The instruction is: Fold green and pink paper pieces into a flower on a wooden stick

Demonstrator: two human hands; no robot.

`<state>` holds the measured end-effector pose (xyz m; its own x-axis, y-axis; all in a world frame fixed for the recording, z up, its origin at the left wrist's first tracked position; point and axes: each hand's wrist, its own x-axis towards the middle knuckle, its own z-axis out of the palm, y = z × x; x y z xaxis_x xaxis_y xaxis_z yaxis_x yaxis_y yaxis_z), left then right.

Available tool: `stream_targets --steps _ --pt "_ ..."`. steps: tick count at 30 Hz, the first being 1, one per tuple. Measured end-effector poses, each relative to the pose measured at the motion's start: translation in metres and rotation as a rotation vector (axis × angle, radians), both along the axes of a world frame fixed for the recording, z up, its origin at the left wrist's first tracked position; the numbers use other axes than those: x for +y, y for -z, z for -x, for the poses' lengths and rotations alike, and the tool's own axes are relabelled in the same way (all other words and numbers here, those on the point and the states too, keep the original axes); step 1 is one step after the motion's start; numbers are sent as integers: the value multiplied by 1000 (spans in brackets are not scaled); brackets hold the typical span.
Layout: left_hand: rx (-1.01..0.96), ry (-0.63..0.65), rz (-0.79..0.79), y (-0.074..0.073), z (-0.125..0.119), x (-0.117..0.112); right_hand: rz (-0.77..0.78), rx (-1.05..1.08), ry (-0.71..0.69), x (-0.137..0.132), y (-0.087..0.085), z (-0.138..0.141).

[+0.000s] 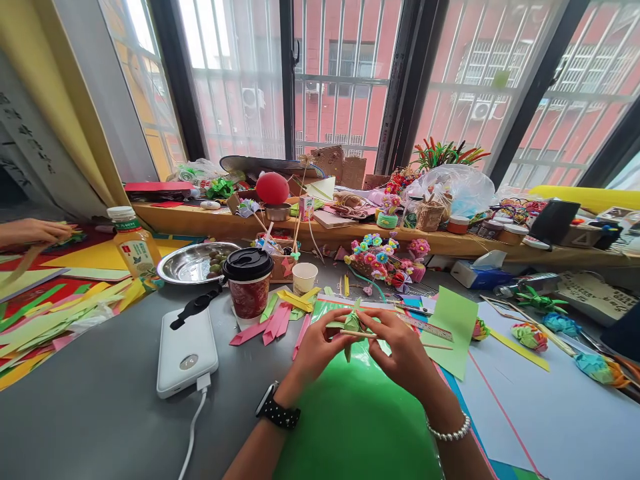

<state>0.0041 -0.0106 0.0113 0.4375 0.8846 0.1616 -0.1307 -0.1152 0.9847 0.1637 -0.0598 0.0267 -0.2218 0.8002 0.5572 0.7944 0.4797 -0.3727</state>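
A small green folded paper piece (353, 323) is held up between my two hands, above a shiny green sheet. My left hand (317, 343) pinches it from the left, fingers closed. On the other side my right hand (403, 343) grips it too, with thumb and fingers bent round it. A thin wooden stick (435, 346) runs across in front of the paper and out past my right hand; which fingers hold it I cannot tell. Below the paper, one folded strip end points down. Beyond my right hand lies a light green paper sheet (453, 327) with a ruler (435, 329) beside it.
Left of my hands are folded pink strips (277, 323), a lidded coffee cup (248, 283), a white power bank (187, 350) and a juice bottle (133, 247). Paper flowers (530, 337) lie to the right. Another person's hand (37, 233) is at the far left.
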Motion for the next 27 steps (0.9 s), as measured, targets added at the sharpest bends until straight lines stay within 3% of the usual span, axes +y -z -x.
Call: stream_targets --steps 11,19,27 --pt "-55 -28 -43 -4 0 -1 -117 86 -11 4 2 1" --pt "-87 -38 -49 -3 0 -2 -107 106 -51 5 3 0" --pt "-95 97 42 -5 5 3 -18 277 -83 3 -6 -11"
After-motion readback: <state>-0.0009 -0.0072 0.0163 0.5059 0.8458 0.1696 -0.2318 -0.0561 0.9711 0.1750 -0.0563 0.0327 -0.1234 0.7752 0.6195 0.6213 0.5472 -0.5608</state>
